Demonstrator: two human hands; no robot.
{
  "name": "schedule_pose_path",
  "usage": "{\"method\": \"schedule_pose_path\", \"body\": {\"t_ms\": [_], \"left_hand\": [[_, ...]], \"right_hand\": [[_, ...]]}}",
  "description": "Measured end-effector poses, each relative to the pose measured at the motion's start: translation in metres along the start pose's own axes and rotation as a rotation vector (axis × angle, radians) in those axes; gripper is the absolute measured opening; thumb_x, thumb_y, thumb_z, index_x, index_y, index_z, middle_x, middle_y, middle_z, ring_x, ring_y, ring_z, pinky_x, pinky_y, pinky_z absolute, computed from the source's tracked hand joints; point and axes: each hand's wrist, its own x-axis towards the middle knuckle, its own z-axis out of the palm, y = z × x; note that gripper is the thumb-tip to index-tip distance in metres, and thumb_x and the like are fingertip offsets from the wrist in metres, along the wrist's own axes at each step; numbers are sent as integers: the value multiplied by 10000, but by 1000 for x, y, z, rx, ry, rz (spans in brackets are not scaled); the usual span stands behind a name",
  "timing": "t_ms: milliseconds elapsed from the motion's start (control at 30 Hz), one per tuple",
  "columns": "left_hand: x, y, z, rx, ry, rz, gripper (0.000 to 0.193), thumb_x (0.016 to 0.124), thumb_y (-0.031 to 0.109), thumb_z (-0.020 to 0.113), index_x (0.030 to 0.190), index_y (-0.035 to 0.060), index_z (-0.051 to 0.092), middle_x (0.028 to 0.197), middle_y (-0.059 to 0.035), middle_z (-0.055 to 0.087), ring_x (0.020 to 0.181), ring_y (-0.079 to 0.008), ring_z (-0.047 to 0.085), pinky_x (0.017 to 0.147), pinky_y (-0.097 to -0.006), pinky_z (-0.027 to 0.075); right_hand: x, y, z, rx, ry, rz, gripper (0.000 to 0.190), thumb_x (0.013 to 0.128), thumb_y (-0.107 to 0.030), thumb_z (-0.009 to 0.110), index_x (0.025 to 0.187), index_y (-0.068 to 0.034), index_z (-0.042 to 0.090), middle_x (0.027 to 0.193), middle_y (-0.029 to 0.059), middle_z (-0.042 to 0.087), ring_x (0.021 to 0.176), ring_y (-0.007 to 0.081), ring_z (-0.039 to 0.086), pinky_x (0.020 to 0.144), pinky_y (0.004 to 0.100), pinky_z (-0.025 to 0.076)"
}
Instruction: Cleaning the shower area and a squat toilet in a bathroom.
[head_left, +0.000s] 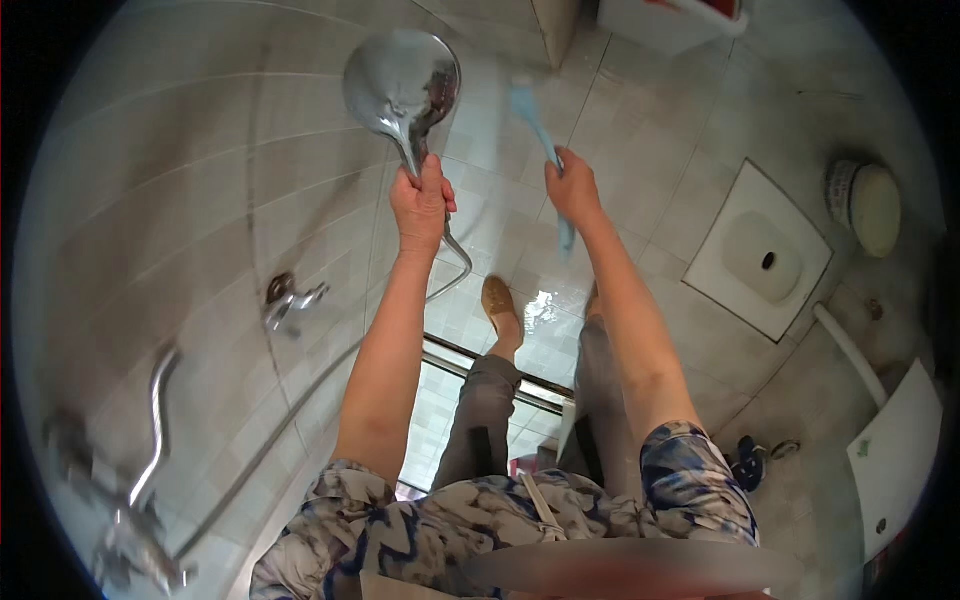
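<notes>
My left hand (421, 206) grips the handle of a round chrome shower head (401, 75), raised in front of me near the tiled wall. Its grey hose (463, 262) bends down behind my wrist. A light blue long-handled brush (538, 124) is in my right hand (574, 186), its head pointing away from me and its handle end showing below my fist. The brush head looks blurred over the tiled floor (637, 150). Wet, shiny patches lie on the tiles by my brown shoe (501, 306). I cannot tell whether water leaves the shower head.
A squat toilet (757, 251) is set into the floor at right, with a round bucket (862, 206) beyond it. A wall tap (289, 300) and a shower mixer (139, 532) jut out at left. Behind my feet runs a metal door track (544, 390). A white bin (667, 26) stands ahead.
</notes>
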Motion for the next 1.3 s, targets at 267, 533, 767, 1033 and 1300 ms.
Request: {"method": "schedule_pose_path", "body": {"t_ms": [267,533,767,1033,1300], "left_hand": [[51,-74,7,143,-30,39,367,915,415,492,818,62,482,608,-44,511,486,-120,490,446,-242,394],[86,-95,-2,63,56,122,393,892,415,535,780,44,466,586,-43,508,471,-110,489,435,-231,387],[90,-105,18,33,6,130,362,900,379,534,779,44,467,595,-44,506,477,-114,486,447,-236,396],[91,-103,16,212,-6,208,388,906,423,507,811,50,462,609,-55,502,505,-136,496,475,-250,397],[86,-107,19,181,-65,226,400,901,442,508,813,52,477,619,-56,516,511,-136,507,470,-246,405]], "right_hand": [[143,61,87,1664,-424,497,171,909,-148,413,1005,-21,475,559,-7,360,454,84,346,386,230,292],[163,49,84,1131,-330,372,270,920,-154,353,1096,-7,495,547,-21,351,404,62,311,346,213,252],[204,60,83,864,-221,370,277,885,-139,363,1071,-24,533,545,9,404,398,106,359,370,271,333],[125,92,89,-246,-110,-113,262,897,-223,434,964,-32,600,933,212,623,886,379,589,757,467,476],[232,85,-27,-351,52,-276,355,799,-246,600,1023,29,620,948,222,635,878,355,608,781,399,477]]}}
